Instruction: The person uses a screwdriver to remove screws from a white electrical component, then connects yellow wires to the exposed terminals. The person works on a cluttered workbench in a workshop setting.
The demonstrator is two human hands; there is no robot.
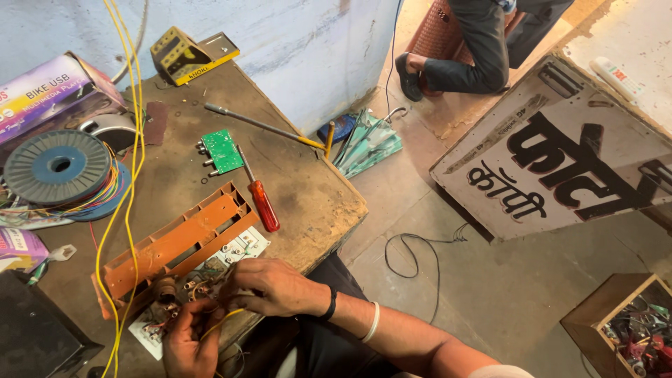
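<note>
My left hand [187, 341] and my right hand [269, 285] meet at the near edge of a worn wooden table [308, 189]. Both pinch a thin yellow wire [227, 316] over a white switch board [210, 276] with several metal terminals. An orange plastic frame [178, 241] lies tilted on the board's far side. My right wrist wears a black band and a white bangle. A red-handled screwdriver [262, 201] rests just beyond the frame, next to a small green circuit board [222, 150].
A grey-blue wire spool [57, 166], yellow cables [129, 175], a long metal rod [259, 126] and boxes crowd the table. On the floor lie a lettered signboard [560, 154], a black cord [413, 255] and a wooden parts box [623, 322]. Another person's legs [469, 49] are behind.
</note>
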